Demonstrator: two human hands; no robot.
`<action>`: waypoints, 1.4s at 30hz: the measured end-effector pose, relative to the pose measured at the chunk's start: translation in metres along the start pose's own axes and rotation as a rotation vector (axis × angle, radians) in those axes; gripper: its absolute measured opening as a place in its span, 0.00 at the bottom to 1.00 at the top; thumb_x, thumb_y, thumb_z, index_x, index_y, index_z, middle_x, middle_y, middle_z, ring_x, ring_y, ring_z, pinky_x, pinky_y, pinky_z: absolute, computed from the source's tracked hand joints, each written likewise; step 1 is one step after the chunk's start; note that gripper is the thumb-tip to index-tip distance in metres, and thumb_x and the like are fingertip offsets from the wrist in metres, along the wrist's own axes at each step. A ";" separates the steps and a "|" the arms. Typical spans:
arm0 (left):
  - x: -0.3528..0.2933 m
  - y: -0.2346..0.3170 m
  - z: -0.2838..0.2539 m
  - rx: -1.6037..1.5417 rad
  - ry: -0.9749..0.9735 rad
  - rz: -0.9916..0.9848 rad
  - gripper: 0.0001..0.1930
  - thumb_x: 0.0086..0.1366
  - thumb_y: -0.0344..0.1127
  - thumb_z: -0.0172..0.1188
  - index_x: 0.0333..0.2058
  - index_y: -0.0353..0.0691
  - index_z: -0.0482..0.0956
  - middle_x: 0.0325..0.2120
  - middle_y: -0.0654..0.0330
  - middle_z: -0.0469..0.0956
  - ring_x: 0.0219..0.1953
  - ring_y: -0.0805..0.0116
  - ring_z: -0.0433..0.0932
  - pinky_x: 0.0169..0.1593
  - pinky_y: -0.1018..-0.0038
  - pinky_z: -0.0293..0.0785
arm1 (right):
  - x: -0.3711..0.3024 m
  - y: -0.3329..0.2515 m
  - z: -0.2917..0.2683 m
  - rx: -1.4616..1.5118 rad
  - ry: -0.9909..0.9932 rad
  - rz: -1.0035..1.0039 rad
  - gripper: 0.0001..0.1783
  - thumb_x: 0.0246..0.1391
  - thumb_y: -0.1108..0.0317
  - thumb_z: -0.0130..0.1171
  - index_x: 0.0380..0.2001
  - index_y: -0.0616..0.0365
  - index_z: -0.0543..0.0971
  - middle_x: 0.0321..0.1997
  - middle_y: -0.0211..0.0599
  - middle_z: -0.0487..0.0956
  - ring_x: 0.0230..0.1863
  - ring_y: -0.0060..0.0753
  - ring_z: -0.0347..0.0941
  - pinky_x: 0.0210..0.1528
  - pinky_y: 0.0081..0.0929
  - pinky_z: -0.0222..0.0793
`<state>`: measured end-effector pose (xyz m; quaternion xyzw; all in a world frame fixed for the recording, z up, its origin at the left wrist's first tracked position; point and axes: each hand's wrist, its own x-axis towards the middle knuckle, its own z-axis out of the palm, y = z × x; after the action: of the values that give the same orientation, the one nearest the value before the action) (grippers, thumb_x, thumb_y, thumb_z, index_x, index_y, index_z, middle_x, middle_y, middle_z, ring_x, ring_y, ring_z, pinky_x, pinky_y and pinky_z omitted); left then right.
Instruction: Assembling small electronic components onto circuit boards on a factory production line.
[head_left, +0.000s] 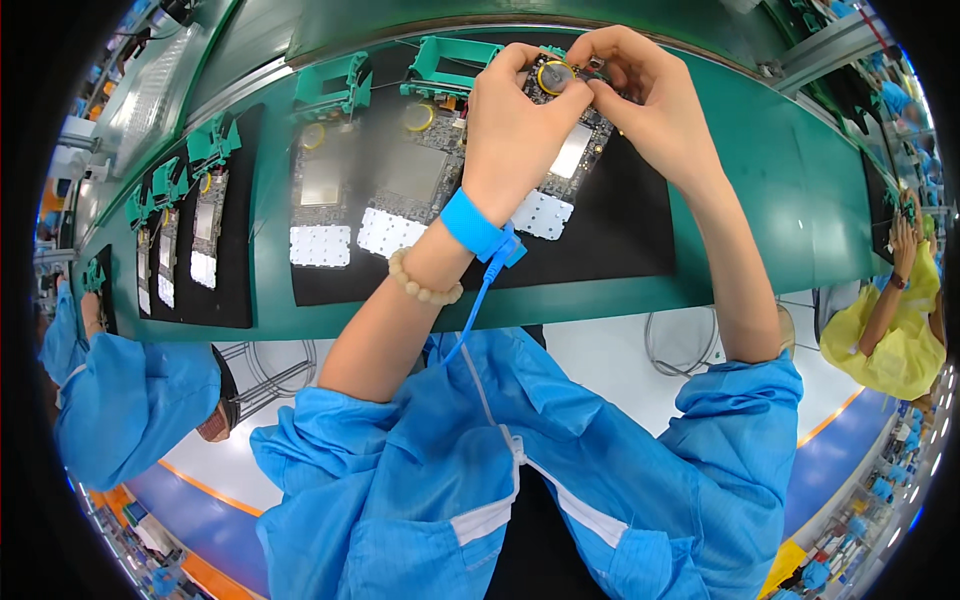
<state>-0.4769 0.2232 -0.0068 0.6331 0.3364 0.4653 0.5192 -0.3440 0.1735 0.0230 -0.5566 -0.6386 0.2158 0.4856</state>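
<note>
Both my hands meet over the top end of a long circuit board (572, 152) with a silver shield plate and a white perforated lower end. My left hand (515, 130) is closed on the board's upper left edge, its thumb beside a round yellow-rimmed part (554, 76). Over the upper right edge, my right hand (650, 105) has thumb and fingers pinched together; whatever small piece lies between them is mostly hidden. Two similar boards lie to the left, a middle board (410, 175) and a farther-left board (322, 185), each at a green plastic frame (452, 64).
A black mat (620, 240) lies under the boards on the green bench (770, 190). Farther left, another black mat (235, 290) carries several boards with green frames. A blue wrist strap's cord (474, 318) hangs from my left wrist. Other people sit at both sides.
</note>
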 end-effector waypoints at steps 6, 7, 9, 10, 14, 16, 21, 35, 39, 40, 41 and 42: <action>-0.001 -0.005 -0.001 -0.077 0.015 0.028 0.14 0.49 0.33 0.62 0.31 0.29 0.73 0.20 0.60 0.75 0.23 0.75 0.72 0.28 0.76 0.69 | -0.001 -0.005 0.005 -0.037 0.013 -0.041 0.13 0.41 0.80 0.53 0.33 0.57 0.76 0.24 0.24 0.67 0.26 0.20 0.56 0.29 0.19 0.58; -0.001 -0.005 -0.001 -0.079 0.016 0.033 0.14 0.49 0.33 0.62 0.31 0.29 0.73 0.20 0.60 0.75 0.23 0.75 0.72 0.28 0.76 0.69 | -0.001 -0.005 0.004 -0.033 0.014 -0.027 0.12 0.41 0.80 0.53 0.33 0.57 0.76 0.24 0.24 0.67 0.26 0.19 0.56 0.29 0.18 0.57; -0.002 -0.004 0.000 -0.060 -0.002 0.017 0.14 0.49 0.33 0.63 0.31 0.29 0.73 0.21 0.60 0.75 0.24 0.75 0.72 0.29 0.76 0.69 | -0.002 -0.007 0.003 -0.033 0.019 -0.011 0.12 0.41 0.80 0.53 0.33 0.57 0.76 0.24 0.24 0.66 0.26 0.19 0.55 0.29 0.18 0.57; -0.002 -0.003 0.000 -0.062 -0.003 0.019 0.14 0.49 0.33 0.63 0.31 0.29 0.73 0.21 0.60 0.75 0.24 0.75 0.72 0.29 0.76 0.69 | -0.003 -0.009 0.003 -0.035 0.024 0.001 0.12 0.41 0.80 0.53 0.32 0.57 0.76 0.23 0.24 0.66 0.26 0.19 0.55 0.28 0.18 0.57; -0.004 0.001 -0.003 -0.047 -0.015 0.003 0.14 0.50 0.32 0.62 0.32 0.29 0.73 0.21 0.60 0.75 0.24 0.75 0.72 0.29 0.76 0.69 | -0.004 -0.012 0.006 -0.035 0.035 -0.004 0.12 0.41 0.81 0.53 0.32 0.57 0.75 0.23 0.24 0.64 0.26 0.19 0.55 0.28 0.17 0.56; -0.004 0.002 -0.002 -0.061 -0.020 0.001 0.13 0.50 0.32 0.62 0.32 0.29 0.73 0.21 0.60 0.75 0.24 0.75 0.72 0.29 0.76 0.69 | -0.005 -0.011 0.006 -0.038 0.043 -0.010 0.12 0.41 0.81 0.52 0.32 0.57 0.75 0.23 0.24 0.64 0.26 0.19 0.54 0.28 0.18 0.56; -0.005 0.003 -0.003 -0.068 -0.029 -0.007 0.13 0.51 0.32 0.62 0.31 0.29 0.72 0.21 0.60 0.75 0.24 0.75 0.71 0.29 0.77 0.69 | -0.005 -0.012 0.007 -0.054 0.055 -0.031 0.12 0.41 0.81 0.52 0.32 0.57 0.75 0.22 0.24 0.64 0.25 0.19 0.54 0.27 0.18 0.56; -0.039 -0.004 0.008 0.025 -0.103 -0.017 0.34 0.55 0.36 0.63 0.54 0.27 0.54 0.46 0.39 0.67 0.51 0.45 0.64 0.56 0.60 0.59 | -0.102 0.034 -0.017 -0.905 0.220 0.223 0.26 0.53 0.56 0.58 0.51 0.59 0.71 0.55 0.45 0.68 0.57 0.49 0.60 0.57 0.39 0.56; -0.093 0.026 -0.026 0.308 -0.186 0.235 0.34 0.55 0.33 0.62 0.59 0.34 0.57 0.60 0.45 0.55 0.64 0.47 0.51 0.64 0.62 0.50 | -0.100 0.026 0.010 -0.808 0.310 0.177 0.26 0.49 0.60 0.61 0.49 0.60 0.69 0.51 0.46 0.70 0.54 0.48 0.62 0.55 0.40 0.57; -0.103 0.042 -0.039 0.289 -0.216 0.250 0.30 0.54 0.30 0.62 0.56 0.36 0.63 0.59 0.48 0.57 0.63 0.47 0.53 0.63 0.60 0.52 | -0.098 0.025 0.007 -0.597 0.344 0.274 0.22 0.46 0.68 0.62 0.46 0.60 0.70 0.44 0.45 0.73 0.46 0.42 0.67 0.49 0.35 0.62; -0.105 0.053 -0.054 0.313 -0.230 0.316 0.26 0.51 0.28 0.63 0.52 0.38 0.69 0.58 0.51 0.61 0.61 0.47 0.57 0.61 0.60 0.56 | -0.097 0.026 0.002 -0.407 0.384 0.278 0.21 0.45 0.75 0.61 0.45 0.60 0.70 0.38 0.42 0.74 0.38 0.36 0.68 0.43 0.29 0.64; -0.108 0.059 -0.071 0.323 -0.180 0.383 0.22 0.52 0.27 0.63 0.48 0.37 0.71 0.54 0.50 0.64 0.59 0.49 0.61 0.58 0.59 0.61 | -0.097 0.024 0.001 -0.347 0.353 0.289 0.21 0.45 0.79 0.59 0.44 0.60 0.69 0.36 0.38 0.73 0.34 0.28 0.67 0.39 0.24 0.64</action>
<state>-0.5840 0.1352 0.0267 0.7986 0.2329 0.4372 0.3420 -0.3414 0.0919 -0.0339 -0.7456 -0.4858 0.0701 0.4508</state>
